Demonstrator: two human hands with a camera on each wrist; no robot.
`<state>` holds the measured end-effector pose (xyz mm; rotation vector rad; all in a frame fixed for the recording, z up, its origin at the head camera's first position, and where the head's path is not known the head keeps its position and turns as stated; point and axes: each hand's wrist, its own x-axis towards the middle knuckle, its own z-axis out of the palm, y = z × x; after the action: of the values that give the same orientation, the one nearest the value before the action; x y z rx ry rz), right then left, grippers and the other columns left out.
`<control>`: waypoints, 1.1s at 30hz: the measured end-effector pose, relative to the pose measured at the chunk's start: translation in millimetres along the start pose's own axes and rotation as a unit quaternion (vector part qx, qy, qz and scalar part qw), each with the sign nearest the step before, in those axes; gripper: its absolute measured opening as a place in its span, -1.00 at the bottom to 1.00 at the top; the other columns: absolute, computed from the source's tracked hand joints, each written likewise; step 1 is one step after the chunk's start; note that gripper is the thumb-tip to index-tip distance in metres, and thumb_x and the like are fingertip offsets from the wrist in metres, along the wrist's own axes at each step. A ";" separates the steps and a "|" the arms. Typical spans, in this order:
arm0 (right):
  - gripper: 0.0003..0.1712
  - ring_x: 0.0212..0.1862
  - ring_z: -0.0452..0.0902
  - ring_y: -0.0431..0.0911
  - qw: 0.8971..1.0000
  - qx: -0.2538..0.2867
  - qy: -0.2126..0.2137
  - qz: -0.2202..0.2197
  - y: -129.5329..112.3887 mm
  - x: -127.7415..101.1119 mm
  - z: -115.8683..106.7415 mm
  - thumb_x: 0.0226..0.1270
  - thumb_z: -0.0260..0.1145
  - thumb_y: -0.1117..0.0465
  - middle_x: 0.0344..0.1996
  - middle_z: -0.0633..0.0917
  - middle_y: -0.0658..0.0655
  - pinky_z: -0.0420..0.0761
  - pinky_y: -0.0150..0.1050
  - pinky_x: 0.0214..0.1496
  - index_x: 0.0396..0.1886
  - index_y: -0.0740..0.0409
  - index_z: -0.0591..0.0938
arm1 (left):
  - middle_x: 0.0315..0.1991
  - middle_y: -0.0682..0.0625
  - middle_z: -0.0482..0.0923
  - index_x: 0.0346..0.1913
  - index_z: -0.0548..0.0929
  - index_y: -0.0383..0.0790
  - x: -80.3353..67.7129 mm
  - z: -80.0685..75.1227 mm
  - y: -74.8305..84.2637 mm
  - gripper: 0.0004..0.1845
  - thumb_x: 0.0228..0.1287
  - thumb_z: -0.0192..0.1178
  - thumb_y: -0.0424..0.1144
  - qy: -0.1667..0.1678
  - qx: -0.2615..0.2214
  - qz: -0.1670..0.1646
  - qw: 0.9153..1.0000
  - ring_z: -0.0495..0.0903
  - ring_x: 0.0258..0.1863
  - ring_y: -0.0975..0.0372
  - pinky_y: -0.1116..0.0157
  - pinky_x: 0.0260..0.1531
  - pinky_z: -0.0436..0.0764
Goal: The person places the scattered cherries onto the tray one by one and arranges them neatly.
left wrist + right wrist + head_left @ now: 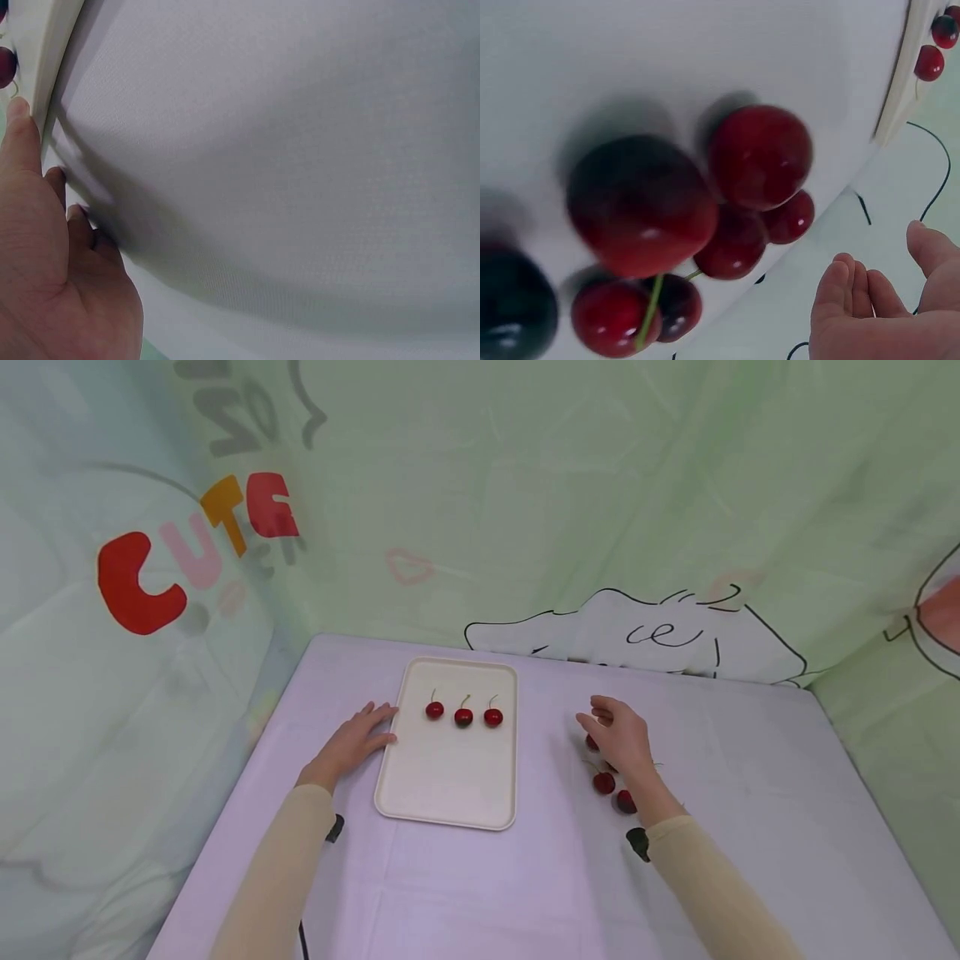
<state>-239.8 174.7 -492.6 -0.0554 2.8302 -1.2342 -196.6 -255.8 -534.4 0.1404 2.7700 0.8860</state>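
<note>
A cream tray [450, 777] lies on the lilac tablecloth with three red cherries [463, 717] in a row near its far end. My left hand [358, 742] lies flat beside the tray's left edge [52, 60], its fingertips touching the rim. My right hand [618, 735] hovers with relaxed fingers over a loose cluster of cherries [604, 782] to the right of the tray and holds nothing. In the right wrist view the cherries [759, 156] show close up, with the empty hand [885, 300] beside them.
The table [750, 793] is covered in lilac cloth and backed by green printed curtains [525, 485] on the left, far and right sides. A small black object [638, 842] sits at each wrist.
</note>
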 end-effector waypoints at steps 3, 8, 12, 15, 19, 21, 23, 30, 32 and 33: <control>-0.34 0.23 0.44 0.18 1.000 -0.006 -0.001 0.015 5.7 -4.9 -7.6 0.41 0.27 0.01 0.22 0.51 0.33 0.48 0.04 0.27 0.36 0.29 0.39 | 0.51 -0.17 0.09 0.48 0.25 -0.10 -0.5 -0.5 0.7 -0.35 0.42 0.13 -0.02 0.000 -0.001 0.001 1.000 -0.08 0.50 -0.18 -0.22 0.39 0.01; -0.27 0.24 0.42 0.22 0.999 -0.028 -0.001 0.031 14.2 -10.7 -17.0 0.40 0.26 -0.07 0.22 0.50 0.36 0.47 0.08 0.27 0.37 0.31 0.37 | 0.52 -0.16 0.09 0.49 0.25 -0.08 -1.4 -0.8 1.3 -0.35 0.42 0.13 -0.01 -0.001 -0.003 -0.002 1.000 -0.08 0.50 -0.18 -0.22 0.39 0.01; -0.24 0.23 0.41 0.26 0.998 -0.050 0.000 0.034 23.4 -11.4 -22.3 0.40 0.24 -0.09 0.22 0.48 0.41 0.47 0.12 0.26 0.36 0.35 0.35 | 0.52 -0.16 0.07 0.49 0.25 -0.07 -1.9 -0.9 1.8 -0.34 0.42 0.13 0.00 -0.001 -0.003 -0.005 1.000 -0.08 0.50 -0.17 -0.21 0.40 0.01; -0.21 0.23 0.41 0.22 0.996 -0.066 0.008 0.054 30.5 -10.5 -24.3 0.37 0.25 -0.16 0.20 0.51 0.37 0.56 0.11 0.14 0.36 0.30 0.38 | 0.52 -0.17 0.07 0.49 0.25 -0.07 -1.7 -1.2 2.0 -0.34 0.42 0.13 0.00 0.001 -0.001 -0.004 1.000 -0.07 0.50 -0.18 -0.22 0.39 0.01; -0.15 0.21 0.41 0.21 0.995 -0.075 0.012 0.067 40.3 -9.3 -25.3 0.32 0.24 -0.26 0.19 0.51 0.36 0.62 0.09 0.04 0.35 0.29 0.38 | 0.52 -0.17 0.08 0.49 0.25 -0.08 -1.9 -2.1 2.7 -0.34 0.42 0.13 -0.01 0.002 -0.002 -0.002 1.000 -0.08 0.50 -0.19 -0.22 0.40 0.00; -0.15 0.20 0.41 0.23 0.995 -0.078 0.009 0.065 43.9 -8.6 -25.9 0.33 0.25 -0.24 0.18 0.52 0.38 0.63 0.08 0.03 0.34 0.30 0.39 | 0.52 -0.16 0.07 0.49 0.25 -0.08 -2.5 -2.5 3.4 -0.34 0.42 0.13 -0.01 0.001 -0.003 -0.003 1.000 -0.09 0.50 -0.18 -0.22 0.40 0.00; -0.18 0.21 0.39 0.24 0.995 -0.077 0.000 0.067 47.2 -7.1 -26.6 0.35 0.26 -0.19 0.19 0.50 0.40 0.60 0.10 0.09 0.35 0.32 0.37 | 0.52 -0.16 0.08 0.49 0.25 -0.08 -2.7 -2.5 3.8 -0.35 0.42 0.14 -0.01 0.001 -0.004 -0.002 1.000 -0.09 0.50 -0.18 -0.22 0.40 -0.01; -0.25 0.17 0.42 0.24 0.995 -0.085 -0.015 0.057 60.1 -1.2 -22.6 0.38 0.25 -0.13 0.16 0.52 0.39 0.53 0.14 0.18 0.33 0.32 0.40 | 0.52 -0.16 0.09 0.49 0.25 -0.09 -3.0 -1.8 4.0 -0.35 0.42 0.13 -0.02 0.001 -0.002 -0.002 1.000 -0.09 0.50 -0.16 -0.20 0.41 0.00; -0.31 0.17 0.43 0.24 0.995 -0.083 -0.023 0.060 54.7 -3.7 -23.5 0.38 0.27 -0.06 0.16 0.53 0.38 0.52 0.13 0.19 0.31 0.31 0.41 | 0.51 -0.16 0.09 0.49 0.25 -0.10 -3.1 -1.9 4.5 -0.35 0.43 0.13 -0.02 0.001 -0.003 -0.002 1.000 -0.09 0.51 -0.15 -0.19 0.41 -0.01; -0.32 0.16 0.44 0.23 0.995 -0.082 -0.027 0.057 54.6 -4.0 -23.1 0.38 0.28 -0.06 0.15 0.53 0.38 0.52 0.13 0.19 0.30 0.31 0.42 | 0.51 -0.16 0.09 0.48 0.25 -0.10 -3.2 -2.0 4.8 -0.36 0.43 0.13 -0.02 0.000 -0.004 -0.002 1.000 -0.09 0.51 -0.15 -0.19 0.41 -0.01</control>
<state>-237.9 228.9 -516.8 0.0654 2.8366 -0.9623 -193.9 -253.5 -529.4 0.1345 2.7657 0.8969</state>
